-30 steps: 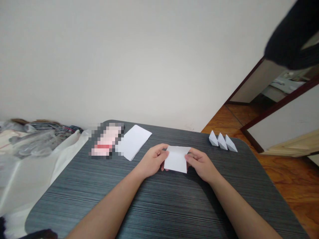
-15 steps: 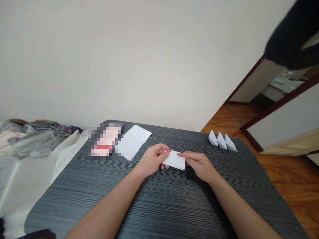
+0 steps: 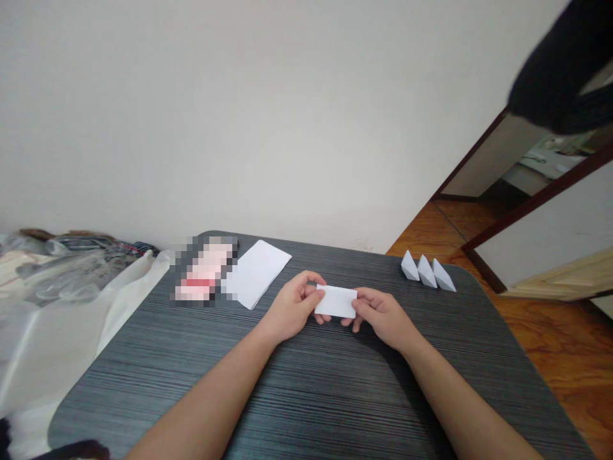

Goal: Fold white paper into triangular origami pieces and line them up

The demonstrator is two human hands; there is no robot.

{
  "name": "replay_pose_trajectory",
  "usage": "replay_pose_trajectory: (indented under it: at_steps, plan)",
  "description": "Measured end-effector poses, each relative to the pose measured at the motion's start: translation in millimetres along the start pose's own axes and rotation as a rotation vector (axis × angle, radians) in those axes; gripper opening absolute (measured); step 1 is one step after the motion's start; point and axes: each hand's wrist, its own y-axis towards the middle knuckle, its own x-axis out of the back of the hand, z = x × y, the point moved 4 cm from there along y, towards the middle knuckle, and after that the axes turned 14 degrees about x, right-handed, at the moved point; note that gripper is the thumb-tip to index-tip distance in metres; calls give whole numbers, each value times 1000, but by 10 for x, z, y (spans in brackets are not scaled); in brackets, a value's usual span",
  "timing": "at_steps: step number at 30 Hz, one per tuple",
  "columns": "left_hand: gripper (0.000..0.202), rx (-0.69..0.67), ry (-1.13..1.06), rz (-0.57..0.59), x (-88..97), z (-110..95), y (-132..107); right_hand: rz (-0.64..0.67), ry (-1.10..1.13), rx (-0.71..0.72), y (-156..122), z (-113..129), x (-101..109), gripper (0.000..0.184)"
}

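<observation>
Paper rectangle (image 3: 336, 301), white, folded, long side lying across the view, held between both hands over the middle of a dark grey striped tabletop (image 3: 335, 396); whether its lower edge touches the surface cannot be told. Left hand (image 3: 292, 308): partly closed, fingers curled, thumb on the near face, pinching the paper's left end. Right hand (image 3: 385, 317): also partly closed, thumb and fingers pinching the right end, with fingertips showing under the lower edge. Both forearms run in from the bottom of the view, bare. Ahead and left of the left hand lies a flat white paper sheet (image 3: 256, 275), folded or possibly an envelope, apart from the hand. Just left of that sheet is a pink-and-red object (image 3: 204, 271), pixelated, kind not readable. Well right of the right hand, near the far table edge, stand three small white folded paper pieces (image 3: 428, 271), pointed and in a row, close together. Beyond the table's left edge, well left of the left hand, lies a crumpled translucent plastic bag (image 3: 67, 275). Past the right hand, beyond the table, an orange-brown wooden floor (image 3: 550, 364) shows.
</observation>
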Motion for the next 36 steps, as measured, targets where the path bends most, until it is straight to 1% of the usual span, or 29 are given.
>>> replay_pose_trajectory:
  at_steps: [5, 13, 17, 20, 21, 25, 30, 33, 36]
  plan:
    - [21, -19, -1, 19, -4, 0, 3, -19, -17, -6, 2, -6, -8, 31]
    - [20, -25, 8, 9, 11, 39, 17, -21, -62, 4, -2, -27, 4, 31]
    - [28, -6, 4, 11, 4, 52, 26, -34, -101, 17, -3, -28, 9, 30]
    - [36, 34, 14, 31, -10, 77, 37, -35, -106, 26, 0, -14, 1, 27]
    - [35, 50, 29, 42, -16, 87, 40, -32, -107, 27, 1, -10, -3, 26]
    - [23, 73, 127, 65, -25, 106, 42, -14, -120, 25, 0, -22, -10, 22]
    - [22, 65, 179, 37, -10, 119, 30, -7, -152, 27, -11, -62, 16, 21]
    - [22, 68, 198, 40, -13, 134, 25, -35, -233, 39, -17, -61, 55, 19]
    - [22, 74, 205, 49, -19, 143, 26, -36, -330, 51, -21, -44, 75, 19]
